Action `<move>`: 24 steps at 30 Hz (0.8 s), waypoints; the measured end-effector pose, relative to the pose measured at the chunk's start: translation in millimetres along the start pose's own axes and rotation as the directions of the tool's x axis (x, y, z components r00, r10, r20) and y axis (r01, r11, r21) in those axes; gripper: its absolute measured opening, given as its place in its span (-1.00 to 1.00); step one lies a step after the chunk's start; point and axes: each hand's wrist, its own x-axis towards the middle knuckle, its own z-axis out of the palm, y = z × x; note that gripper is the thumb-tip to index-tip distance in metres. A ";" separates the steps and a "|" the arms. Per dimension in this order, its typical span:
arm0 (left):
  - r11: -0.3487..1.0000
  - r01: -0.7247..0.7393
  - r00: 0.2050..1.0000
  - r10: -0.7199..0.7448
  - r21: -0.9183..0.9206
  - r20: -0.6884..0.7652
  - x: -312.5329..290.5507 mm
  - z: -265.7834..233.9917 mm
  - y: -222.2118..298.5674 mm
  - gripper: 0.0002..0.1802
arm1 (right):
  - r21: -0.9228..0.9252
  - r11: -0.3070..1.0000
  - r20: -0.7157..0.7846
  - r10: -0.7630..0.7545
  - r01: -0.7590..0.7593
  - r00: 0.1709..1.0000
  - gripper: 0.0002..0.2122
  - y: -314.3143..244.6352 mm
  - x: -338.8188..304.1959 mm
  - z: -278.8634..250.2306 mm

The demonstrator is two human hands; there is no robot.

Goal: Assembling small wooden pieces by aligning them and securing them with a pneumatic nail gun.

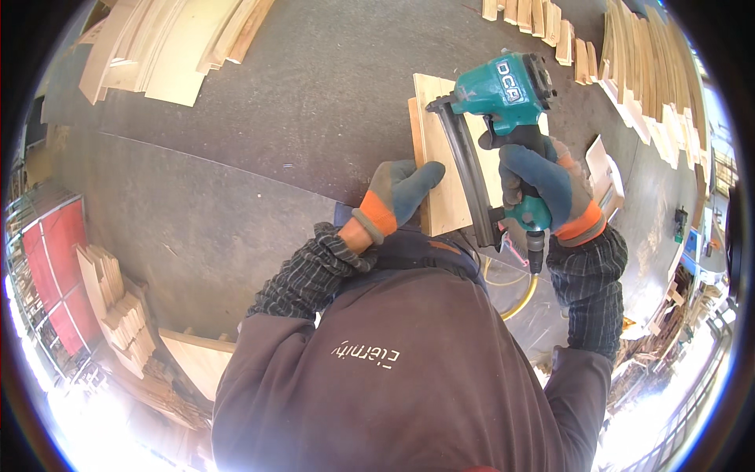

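Note:
My right hand [550, 181], in a grey-blue glove with an orange cuff, is wrapped around the handle of a teal pneumatic nail gun [480, 88]. The gun's long black magazine lies over a pale wooden board [448, 197], and its nose is at the board's far end. Whether the nose touches the wood I cannot tell. My left hand [399, 195], gloved alike, grips the board's left edge with the thumb on top and the other fingers mostly hidden. A browner wood strip [414, 130] shows along that edge, under the board.
A yellow air hose [522, 299] runs down from the gun beside my body. The dark worktable [236, 181] carries board stacks at far left [177, 51] and far right [653, 71]. More wood pieces [118, 307] are stacked at lower left, near a red panel [57, 271].

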 end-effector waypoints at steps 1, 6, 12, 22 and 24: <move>1.000 -0.011 1.000 0.011 0.006 -0.005 1.4 -1.4 -2.1 -0.42 | -0.001 1.000 0.001 0.001 -0.001 1.000 -0.77 -2.5 -0.5 0.5; 0.998 0.032 0.999 -0.032 -0.050 -0.003 -1.4 1.5 -4.9 -0.41 | -0.047 0.998 0.037 0.052 -0.050 0.998 -0.73 3.3 -7.1 -3.5; 0.998 0.046 0.999 -0.047 0.032 0.020 6.7 -4.4 -11.7 -0.37 | -0.033 0.996 0.034 0.087 -0.086 0.996 -0.70 9.1 -19.9 -0.2; 0.998 0.048 0.999 -0.047 -0.038 0.026 5.6 -8.9 -17.6 -0.35 | -0.079 0.996 0.044 0.049 -0.045 0.998 -0.59 16.5 -24.4 -0.2; 0.992 0.086 0.995 -0.081 -0.096 0.052 4.7 -10.2 -17.5 -0.36 | -0.095 0.994 0.038 0.052 -0.049 0.998 -0.58 17.6 -29.9 2.0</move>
